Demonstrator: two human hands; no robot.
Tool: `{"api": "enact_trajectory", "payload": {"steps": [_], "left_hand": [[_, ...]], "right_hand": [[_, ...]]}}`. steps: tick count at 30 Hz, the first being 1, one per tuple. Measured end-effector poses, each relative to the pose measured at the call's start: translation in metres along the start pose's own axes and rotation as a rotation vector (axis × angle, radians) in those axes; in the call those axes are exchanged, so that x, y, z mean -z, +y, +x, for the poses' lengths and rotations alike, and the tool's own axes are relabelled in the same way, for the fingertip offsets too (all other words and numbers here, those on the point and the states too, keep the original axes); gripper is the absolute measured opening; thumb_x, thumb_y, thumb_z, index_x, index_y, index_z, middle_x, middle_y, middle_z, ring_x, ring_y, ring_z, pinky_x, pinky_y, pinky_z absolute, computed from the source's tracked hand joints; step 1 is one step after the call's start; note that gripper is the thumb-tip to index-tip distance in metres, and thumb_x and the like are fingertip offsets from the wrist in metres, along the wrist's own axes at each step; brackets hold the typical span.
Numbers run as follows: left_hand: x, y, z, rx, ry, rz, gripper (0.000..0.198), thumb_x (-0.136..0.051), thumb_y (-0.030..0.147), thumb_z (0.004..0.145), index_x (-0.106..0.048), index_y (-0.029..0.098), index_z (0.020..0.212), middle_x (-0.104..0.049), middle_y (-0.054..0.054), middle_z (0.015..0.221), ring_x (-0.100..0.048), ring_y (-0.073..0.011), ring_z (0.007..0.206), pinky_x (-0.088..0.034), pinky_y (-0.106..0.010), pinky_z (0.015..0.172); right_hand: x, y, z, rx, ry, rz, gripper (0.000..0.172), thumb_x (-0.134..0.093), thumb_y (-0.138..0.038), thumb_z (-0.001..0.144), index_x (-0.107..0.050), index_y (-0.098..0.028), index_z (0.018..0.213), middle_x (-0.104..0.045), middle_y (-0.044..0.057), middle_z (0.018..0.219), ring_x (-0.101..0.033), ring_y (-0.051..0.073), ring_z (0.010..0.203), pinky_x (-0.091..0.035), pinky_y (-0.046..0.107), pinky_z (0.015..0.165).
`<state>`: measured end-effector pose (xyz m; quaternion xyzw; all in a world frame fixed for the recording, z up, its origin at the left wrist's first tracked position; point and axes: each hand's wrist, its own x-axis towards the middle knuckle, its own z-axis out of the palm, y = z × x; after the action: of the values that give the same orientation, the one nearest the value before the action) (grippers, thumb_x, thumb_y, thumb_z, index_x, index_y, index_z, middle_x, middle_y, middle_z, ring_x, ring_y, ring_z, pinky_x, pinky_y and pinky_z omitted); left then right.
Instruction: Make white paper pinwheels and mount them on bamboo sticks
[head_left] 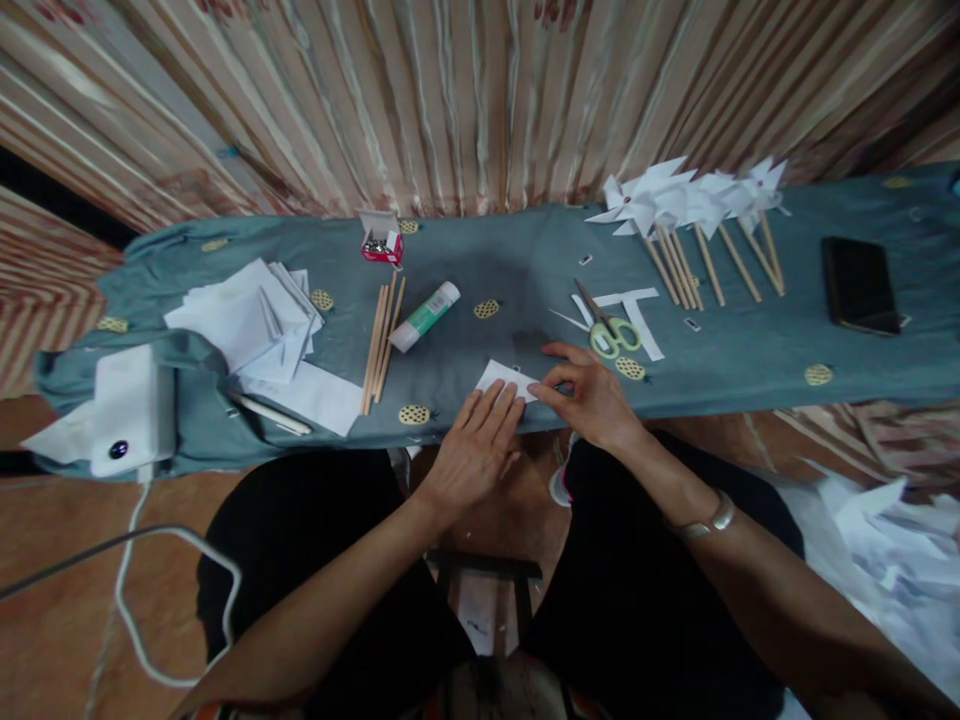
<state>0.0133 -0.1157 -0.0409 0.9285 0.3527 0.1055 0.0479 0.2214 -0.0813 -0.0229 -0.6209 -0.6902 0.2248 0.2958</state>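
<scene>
A small folded piece of white paper (pixel 495 374) lies near the front edge of the cloth-covered table. My left hand (pixel 480 440) rests flat on it, fingers stretched out and pressing its lower side. At the paper's right corner, my right hand (pixel 589 395) pinches with thumb and index finger. Just beyond the right hand are green-handled scissors (pixel 613 330) lying over thin white paper strips (pixel 643 325). A glue stick (pixel 426 315) and several wooden sticks (pixel 379 345) lie to the left of the paper.
White paper sheets (pixel 240 315) are piled at left beside a pen (pixel 270 412) and a white device (pixel 131 410) with a cable. An opened red box (pixel 382 240) holds small metal pieces. Several paper pinwheels (pixel 686 205) and a black phone (pixel 860 285) lie at right.
</scene>
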Motion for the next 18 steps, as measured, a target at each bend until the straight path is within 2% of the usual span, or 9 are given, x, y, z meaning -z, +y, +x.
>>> {"api": "enact_trajectory", "payload": {"steps": [5,9,13,18], "left_hand": [[0.0011,0.0003,0.0001,0.017,-0.037,-0.050,0.058,-0.046,0.029,0.099,-0.032,0.006,0.151,-0.034,-0.022,0.160,-0.023,-0.0332,0.152,-0.027,-0.055,0.123],[0.0015,-0.0005,-0.0001,0.024,-0.048,-0.069,0.059,-0.046,0.028,0.099,-0.030,0.007,0.152,-0.033,-0.021,0.160,-0.020,-0.0324,0.153,-0.025,-0.054,0.124],[0.0002,-0.0013,-0.0002,0.023,-0.060,-0.073,0.060,-0.047,0.029,0.099,-0.030,0.006,0.152,-0.033,-0.021,0.160,-0.020,-0.0327,0.153,-0.025,-0.054,0.124],[-0.0027,-0.0013,0.0003,0.024,-0.050,-0.056,0.060,-0.048,0.029,0.099,-0.031,0.005,0.151,-0.033,-0.021,0.160,-0.021,-0.0331,0.153,-0.026,-0.054,0.123]], "right_hand": [[-0.0019,0.0009,-0.0002,0.017,0.029,-0.021,0.025,-0.068,-0.036,0.084,-0.068,-0.023,0.064,-0.070,0.010,0.123,-0.063,0.030,0.116,-0.049,0.052,0.102],[-0.0039,-0.0001,-0.0001,0.022,0.048,-0.039,0.025,-0.068,-0.035,0.084,-0.066,-0.023,0.063,-0.070,0.011,0.121,-0.064,0.030,0.115,-0.049,0.052,0.100],[-0.0059,0.0003,-0.0002,0.020,0.060,-0.044,0.027,-0.067,-0.035,0.084,-0.064,-0.023,0.061,-0.070,0.011,0.121,-0.063,0.031,0.116,-0.051,0.051,0.097],[-0.0088,0.0007,-0.0012,0.068,0.098,-0.084,0.030,-0.065,-0.040,0.087,-0.061,-0.023,0.063,-0.071,0.013,0.119,-0.064,0.032,0.114,-0.047,0.053,0.101]]}}
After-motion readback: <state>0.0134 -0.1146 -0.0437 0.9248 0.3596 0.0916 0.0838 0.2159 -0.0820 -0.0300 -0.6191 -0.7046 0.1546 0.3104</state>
